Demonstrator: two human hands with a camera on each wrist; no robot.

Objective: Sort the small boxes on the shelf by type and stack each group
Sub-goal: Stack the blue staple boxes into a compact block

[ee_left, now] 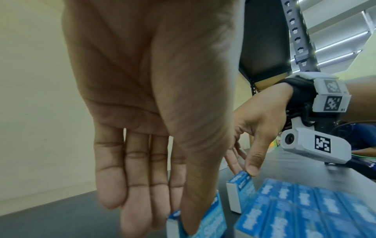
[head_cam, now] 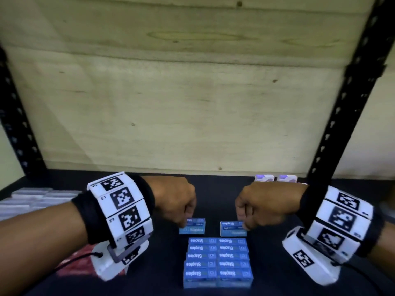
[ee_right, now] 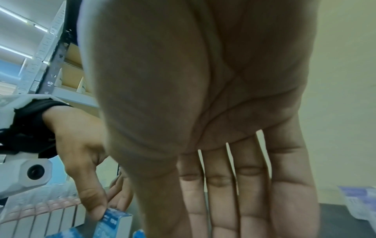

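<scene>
Two loose blue staples boxes sit on the dark shelf [head_cam: 277,253] behind a tight block of several like blue boxes [head_cam: 218,261]. My left hand [head_cam: 184,220] reaches down and pinches the left blue box [head_cam: 193,229] between thumb and fingers; in the left wrist view this hand [ee_left: 168,225] holds that box [ee_left: 213,222] by its long sides. My right hand [head_cam: 244,224] pinches the right blue box [head_cam: 232,230] at its right end, and that box [ee_left: 242,188] shows standing on the shelf. In the right wrist view only a blue corner [ee_right: 140,233] shows under the thumb.
A row of white boxes [head_cam: 38,199] lies at the left of the shelf. Two white and purple boxes [head_cam: 275,178] stand at the back right against the wooden back panel. Black perforated uprights [head_cam: 350,103] frame both sides. Something red [head_cam: 72,265] lies at the near left.
</scene>
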